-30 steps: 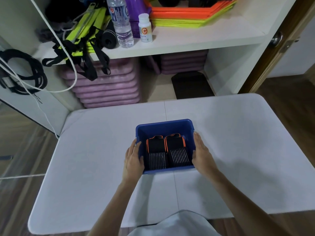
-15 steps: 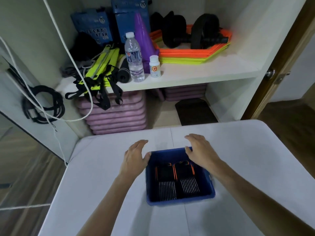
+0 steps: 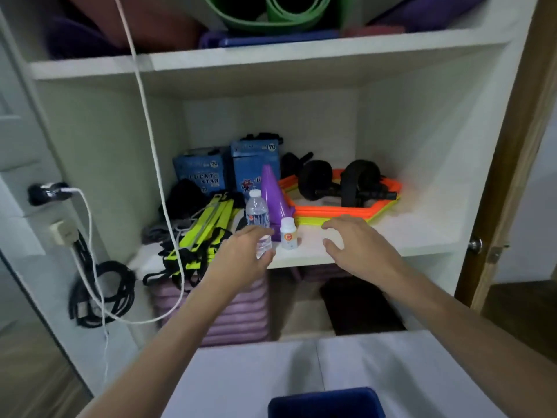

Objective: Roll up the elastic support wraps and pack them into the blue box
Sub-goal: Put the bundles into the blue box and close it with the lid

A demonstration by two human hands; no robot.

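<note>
Only the far rim of the blue box [image 3: 325,399] shows at the bottom edge, on the white table [image 3: 241,378]; its inside and the rolled wraps are out of view. Both my arms stretch forward toward the cupboard shelf [image 3: 391,236]. My left hand [image 3: 244,254] hovers in front of the water bottle [image 3: 256,214], fingers loosely spread and holding nothing. My right hand [image 3: 358,245] is raised beside it, fingers relaxed and slightly curved, also empty, in front of the shelf's front edge.
On the shelf stand a small white pill bottle [image 3: 288,233], a purple cone [image 3: 272,200], orange hexagon rings [image 3: 340,206] with a black ab wheel [image 3: 340,182], yellow-green straps [image 3: 205,233] and blue cartons [image 3: 200,173]. A white cable [image 3: 144,116] hangs at left. Purple mats [image 3: 229,312] are stacked below.
Both hands left the blue box and rose forward to the shelf. The view tilted up, so the box dropped to the bottom edge and the wraps went out of sight.
</note>
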